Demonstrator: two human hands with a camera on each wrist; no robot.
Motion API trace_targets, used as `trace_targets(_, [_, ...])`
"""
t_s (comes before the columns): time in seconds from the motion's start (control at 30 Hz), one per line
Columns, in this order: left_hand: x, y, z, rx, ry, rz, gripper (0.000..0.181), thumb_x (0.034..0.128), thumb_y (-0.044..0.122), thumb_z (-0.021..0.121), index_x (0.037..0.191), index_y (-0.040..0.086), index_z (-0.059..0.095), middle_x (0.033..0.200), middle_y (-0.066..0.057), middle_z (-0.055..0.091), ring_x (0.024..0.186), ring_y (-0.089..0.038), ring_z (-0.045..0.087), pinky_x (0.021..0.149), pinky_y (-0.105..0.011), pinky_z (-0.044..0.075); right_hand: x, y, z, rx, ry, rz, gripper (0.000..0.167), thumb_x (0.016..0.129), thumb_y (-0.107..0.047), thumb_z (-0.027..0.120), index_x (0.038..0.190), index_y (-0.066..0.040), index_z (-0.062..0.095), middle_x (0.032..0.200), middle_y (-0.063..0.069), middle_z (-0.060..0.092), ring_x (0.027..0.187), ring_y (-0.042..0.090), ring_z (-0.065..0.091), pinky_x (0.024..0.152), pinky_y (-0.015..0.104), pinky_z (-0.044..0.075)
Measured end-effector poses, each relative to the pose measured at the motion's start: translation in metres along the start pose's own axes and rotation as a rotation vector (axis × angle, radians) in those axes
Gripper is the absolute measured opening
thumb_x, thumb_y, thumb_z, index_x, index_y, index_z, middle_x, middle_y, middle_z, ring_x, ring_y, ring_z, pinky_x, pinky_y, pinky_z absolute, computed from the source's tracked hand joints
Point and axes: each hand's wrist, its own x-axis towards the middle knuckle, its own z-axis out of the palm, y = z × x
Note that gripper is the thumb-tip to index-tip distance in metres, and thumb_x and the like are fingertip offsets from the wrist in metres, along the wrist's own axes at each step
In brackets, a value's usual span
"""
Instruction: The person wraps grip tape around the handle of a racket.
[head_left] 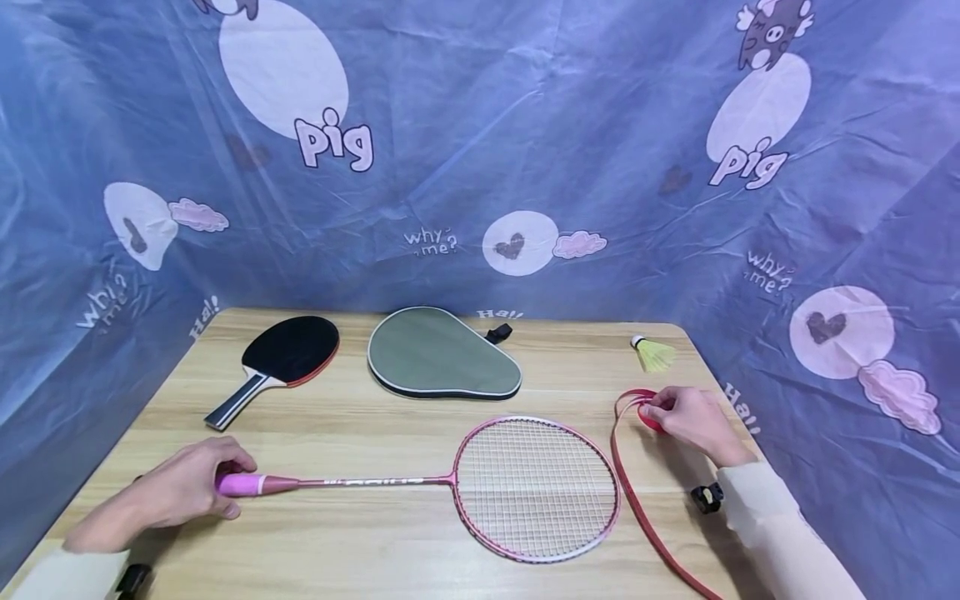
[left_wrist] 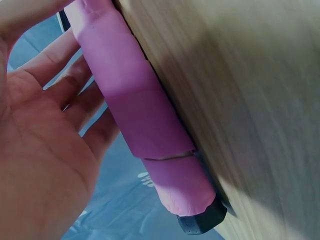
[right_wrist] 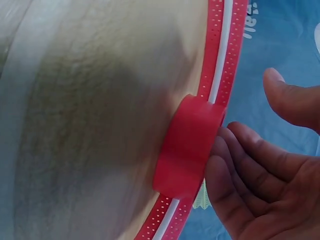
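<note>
My left hand (head_left: 183,483) holds the pink handle (left_wrist: 135,95) of a badminton racket (head_left: 375,482), fingers on its far side and thumb on the near side. The racket lies across the table, its strung head to the right. At the right, my right hand (head_left: 693,418) touches a smooth red band (right_wrist: 187,147) with its fingertips. In the right wrist view the thumb stands apart from the band. A long red perforated strip (right_wrist: 220,55) with a white stripe runs by the band, curving past the racket head toward the front edge.
A black table tennis bat (head_left: 291,350) lies at the back left. Beside it is a green bat case (head_left: 442,354) with a black strap. A yellow shuttlecock (head_left: 654,353) lies at the back right. A blue patterned cloth (head_left: 450,167) encloses the table.
</note>
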Motion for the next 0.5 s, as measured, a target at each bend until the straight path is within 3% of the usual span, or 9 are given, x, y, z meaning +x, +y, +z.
trace_targets(0.5, [0.002, 0.000, 0.002, -0.041, -0.005, -0.046, 0.037, 0.0596, 0.024, 0.095, 0.088, 0.024, 0.072, 0.082, 0.013, 0.060, 0.072, 0.001, 0.045, 0.062, -0.020, 0.039, 0.009, 0.004, 0.013, -0.047, 0.029, -0.056, 0.017, 0.085, -0.029, 0.078, 0.080, -0.013, 0.074, 0.071, -0.003, 0.069, 0.064, 0.014, 0.056, 0.061, 0.030, 0.044])
